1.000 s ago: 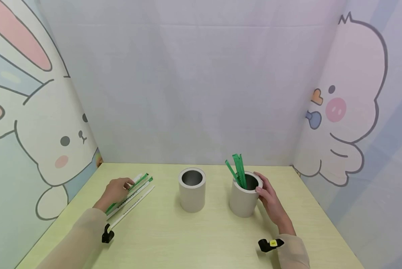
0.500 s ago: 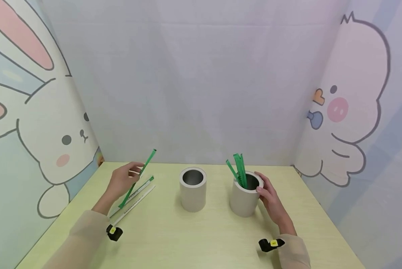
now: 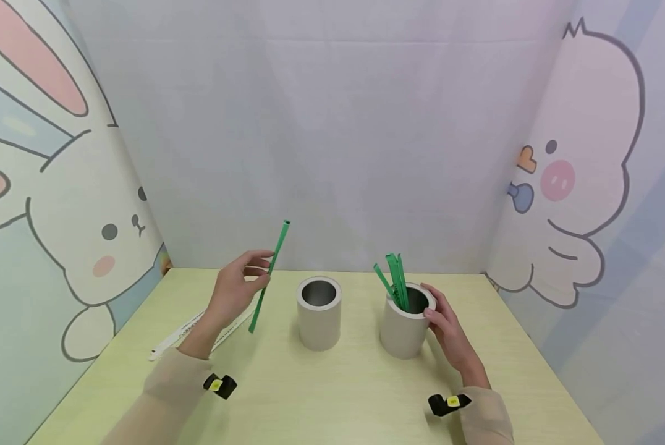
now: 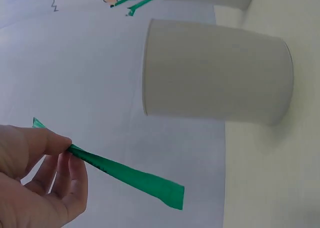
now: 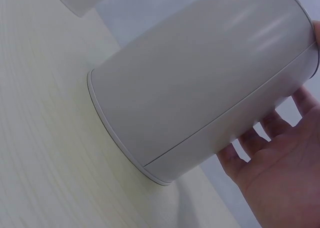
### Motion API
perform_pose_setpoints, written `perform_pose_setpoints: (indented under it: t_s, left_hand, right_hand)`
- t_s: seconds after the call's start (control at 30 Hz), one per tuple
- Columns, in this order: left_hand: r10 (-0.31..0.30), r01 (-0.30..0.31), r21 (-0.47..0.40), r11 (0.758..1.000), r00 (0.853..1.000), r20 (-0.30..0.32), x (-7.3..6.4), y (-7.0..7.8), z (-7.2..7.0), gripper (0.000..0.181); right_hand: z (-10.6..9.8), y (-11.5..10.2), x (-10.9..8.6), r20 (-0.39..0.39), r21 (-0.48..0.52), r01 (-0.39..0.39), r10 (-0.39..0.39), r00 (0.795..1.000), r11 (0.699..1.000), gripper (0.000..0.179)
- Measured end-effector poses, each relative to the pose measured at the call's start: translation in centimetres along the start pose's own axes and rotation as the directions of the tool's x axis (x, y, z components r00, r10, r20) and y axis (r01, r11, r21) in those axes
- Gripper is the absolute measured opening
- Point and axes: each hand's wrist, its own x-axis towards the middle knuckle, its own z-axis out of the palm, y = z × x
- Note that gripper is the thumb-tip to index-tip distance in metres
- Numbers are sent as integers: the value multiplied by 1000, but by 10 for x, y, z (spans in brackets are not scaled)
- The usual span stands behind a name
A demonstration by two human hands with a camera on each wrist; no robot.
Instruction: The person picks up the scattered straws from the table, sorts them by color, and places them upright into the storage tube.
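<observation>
My left hand (image 3: 237,290) pinches a slim green wrapped stick (image 3: 277,250) between thumb and fingertips, raised and tilted above the table. In the left wrist view this stick (image 4: 135,180) is a flat crimped green sleeve with small dark print. Just right of it stands a light grey cylindrical holder (image 3: 319,330) with a dark inside. A matching holder (image 3: 403,337) stands further right, with several green sticks (image 3: 397,284) upright in it. My right hand (image 3: 449,330) grips this holder by its right side, thumb at the rim. Its fingers (image 5: 252,143) touch the wall in the right wrist view.
White printed sticks (image 3: 175,335) lie on the pale yellow table (image 3: 332,402) at the left, partly hidden by my left forearm. A light cloth wall (image 3: 332,154) stands behind the table, with cartoon-printed side walls.
My left hand has lifted the green stick from the pile and carried it up and right, towards the middle holder. The right hand stays at the right holder.
</observation>
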Motion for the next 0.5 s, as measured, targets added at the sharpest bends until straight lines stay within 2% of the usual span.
perform_pose_setpoints:
  t_s: [0.13, 0.3, 0.5]
  left_hand:
    - [30, -32, -142, 989, 999, -14, 4, 21, 20, 45]
    - [75, -82, -336, 938, 997, -35, 11, 45, 50, 47]
    - [104, -108, -454, 885, 994, -34, 18, 77, 90, 48]
  right_hand:
    - [0, 0, 0, 4, 2, -2, 2, 1000, 1000, 57]
    - [0, 0, 0, 5, 11, -2, 2, 1000, 1000, 56]
    - [-1, 1, 1, 9, 11, 1, -1, 1000, 1000, 56]
